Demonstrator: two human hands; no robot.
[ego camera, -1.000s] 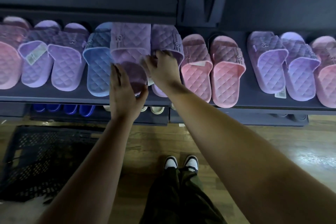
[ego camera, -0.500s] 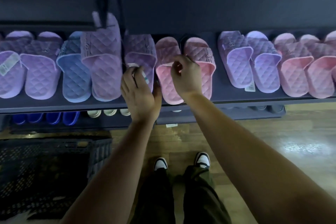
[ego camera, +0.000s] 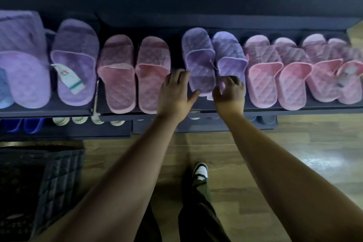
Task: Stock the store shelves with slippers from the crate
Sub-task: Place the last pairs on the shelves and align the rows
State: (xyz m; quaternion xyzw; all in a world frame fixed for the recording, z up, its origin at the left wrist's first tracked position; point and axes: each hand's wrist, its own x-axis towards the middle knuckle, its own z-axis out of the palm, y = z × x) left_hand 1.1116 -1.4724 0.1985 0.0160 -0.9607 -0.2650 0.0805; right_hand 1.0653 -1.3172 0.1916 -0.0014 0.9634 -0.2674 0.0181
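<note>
Quilted slippers lie in a row on the dark shelf [ego camera: 294, 108]. In the middle is a purple pair: a darker purple slipper [ego camera: 198, 61] and a lilac slipper [ego camera: 229, 55] overlapping its right side. My left hand [ego camera: 174, 92] rests against the purple slipper's left edge, fingers spread, thumb touching its heel. My right hand [ego camera: 228, 92] curls over the lilac slipper's heel, pinching it between thumb and fingers. The black crate [ego camera: 55, 179] stands on the floor at lower left; its inside is too dark to read.
A pink pair [ego camera: 121, 84] lies left of my hands, and a purple slipper with a paper tag [ego camera: 75, 72] further left. More pink slippers [ego camera: 265, 82] crowd the right. Blue slippers [ego camera: 19, 124] and white ones [ego camera: 78, 120] sit on a lower shelf. My shoe [ego camera: 200, 172] is on the wooden floor.
The view has slid right along the shelf. Both hands left the tagged purple slipper and the pink pair and now sit on the purple pair further right.
</note>
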